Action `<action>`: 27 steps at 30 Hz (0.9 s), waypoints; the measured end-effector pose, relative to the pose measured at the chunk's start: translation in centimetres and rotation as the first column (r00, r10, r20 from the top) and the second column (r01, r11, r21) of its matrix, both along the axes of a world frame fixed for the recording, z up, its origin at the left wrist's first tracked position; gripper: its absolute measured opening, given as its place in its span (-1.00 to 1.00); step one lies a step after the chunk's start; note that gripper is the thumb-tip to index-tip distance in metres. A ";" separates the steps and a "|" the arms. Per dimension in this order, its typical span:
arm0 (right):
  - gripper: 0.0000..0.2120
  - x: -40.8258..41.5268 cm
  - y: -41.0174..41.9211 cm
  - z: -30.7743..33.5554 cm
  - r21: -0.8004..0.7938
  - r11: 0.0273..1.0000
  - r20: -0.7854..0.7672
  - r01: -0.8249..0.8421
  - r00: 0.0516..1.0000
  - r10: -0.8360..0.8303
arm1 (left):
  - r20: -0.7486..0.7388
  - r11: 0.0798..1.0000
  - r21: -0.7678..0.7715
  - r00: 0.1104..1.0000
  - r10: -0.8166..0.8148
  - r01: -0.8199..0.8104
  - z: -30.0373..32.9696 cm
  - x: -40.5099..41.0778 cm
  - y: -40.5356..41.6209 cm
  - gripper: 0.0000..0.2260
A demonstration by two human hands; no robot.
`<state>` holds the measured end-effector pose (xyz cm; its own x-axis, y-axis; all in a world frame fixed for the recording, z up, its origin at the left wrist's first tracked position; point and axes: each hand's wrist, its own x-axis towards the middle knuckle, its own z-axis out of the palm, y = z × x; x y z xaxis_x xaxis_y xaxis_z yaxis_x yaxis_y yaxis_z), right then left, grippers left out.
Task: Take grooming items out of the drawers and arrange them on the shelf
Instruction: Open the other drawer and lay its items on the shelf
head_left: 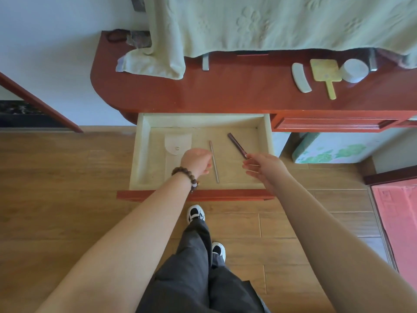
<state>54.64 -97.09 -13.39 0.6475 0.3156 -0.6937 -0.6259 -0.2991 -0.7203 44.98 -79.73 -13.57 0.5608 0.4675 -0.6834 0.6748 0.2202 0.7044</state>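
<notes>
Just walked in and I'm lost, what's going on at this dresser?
A person is emptying the open drawer. The right hand pinches the near end of a dark slim stick; the left hand reaches beside a thin silver stick. A clear pouch remains inside. A white comb, yellow hand mirror and white jar sit on the shelf.

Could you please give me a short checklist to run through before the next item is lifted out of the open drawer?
1. Drawer pulled fully open: ok.
2. Right hand holding the dark stick: ok, fingertips pinch its near end.
3. Left hand gripping the thin metal stick: cannot tell, fingers curl beside it.
4. Clear pouch out of the way: ok, it lies left of both sticks.
5. Room on the shelf: ok, bare space left of the comb, mirror and jar.
</notes>
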 end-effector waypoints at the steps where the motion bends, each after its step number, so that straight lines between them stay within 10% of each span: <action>1: -0.80 0.7 0.9 -0.6 -0.049 0.999 0.037 -0.022 0.999 0.024 | -0.037 0.992 0.109 0.998 -0.055 0.058 -0.9 0.8 0.1 -0.88; 7: -0.64 3.8 5.0 -4.2 -0.585 0.777 0.318 -0.234 0.814 0.485 | -0.297 0.873 0.395 0.939 -0.175 0.287 -5.0 4.4 0.1 -0.57; 13: -0.58 5.0 6.3 -8.0 -0.735 0.587 0.198 -0.338 0.721 0.664 | -0.455 0.765 0.452 0.856 -0.245 0.459 -8.2 6.1 -0.2 -0.79; 21: -0.89 5.1 7.3 -8.2 -0.770 0.541 0.159 -0.338 0.720 0.676 | -0.440 0.808 0.369 0.852 -0.283 0.459 -8.9 6.3 0.4 -0.97; 27: -0.89 5.0 5.9 -4.6 -0.560 0.756 0.308 -0.340 0.762 0.570 | -0.111 0.912 0.267 0.950 -0.292 0.311 -6.4 5.7 1.0 -0.91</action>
<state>59.66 -91.21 -18.02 0.7686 0.3848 -0.5111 0.0226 -0.8147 -0.5794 50.66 -78.74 -19.98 0.6625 0.4594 -0.5917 0.7259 -0.1987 0.6585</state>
